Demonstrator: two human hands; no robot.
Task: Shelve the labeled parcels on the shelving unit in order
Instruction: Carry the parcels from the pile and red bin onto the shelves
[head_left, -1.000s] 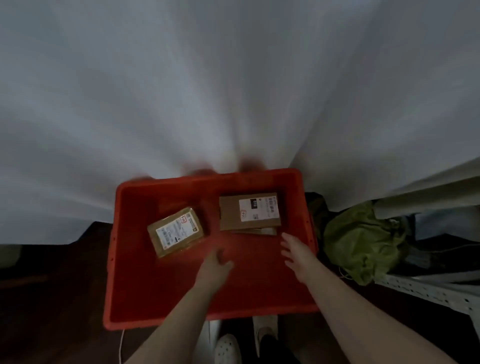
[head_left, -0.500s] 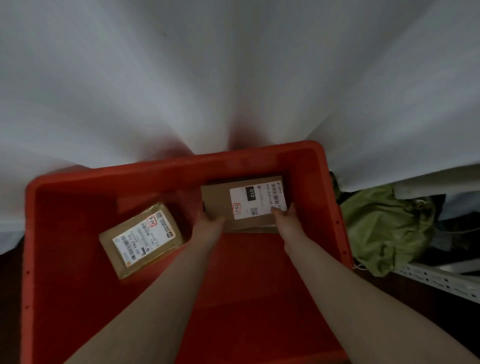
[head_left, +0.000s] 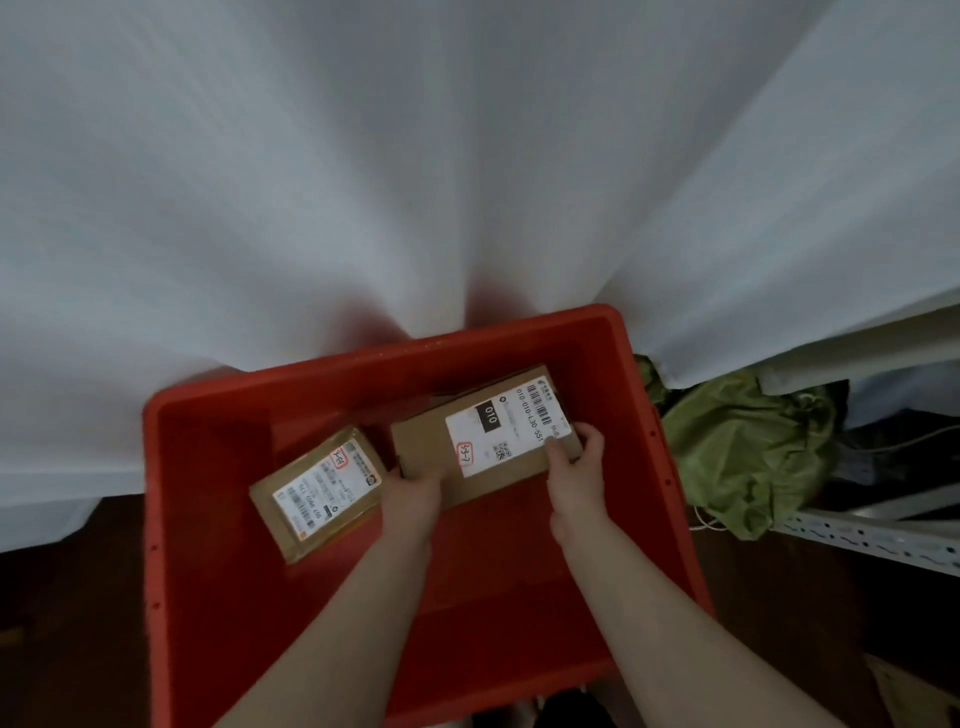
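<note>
Since both hands are on the larger parcel (head_left: 426, 447), I read this as the pick: left hand (head_left: 415, 493) grips its near-left corner with the fingers hidden underneath, and right hand (head_left: 576, 467) pinches the right edge, thumb pressed on the white label (head_left: 506, 431). The two-sided hold probably keeps the label face-up and readable for ordering. The parcel sits far right in the red crate (head_left: 395, 353), apparently tipped; can't tell if it's clear of the floor. It's plain matte cardboard, flat, rectangular, crisp corners. Smaller parcel (head_left: 317, 491) lies flat just to its left and looks glossier, maybe taped. The crate is smooth rigid plastic. A perforated white metal shelving rail (head_left: 872, 535) is off right.
</note>
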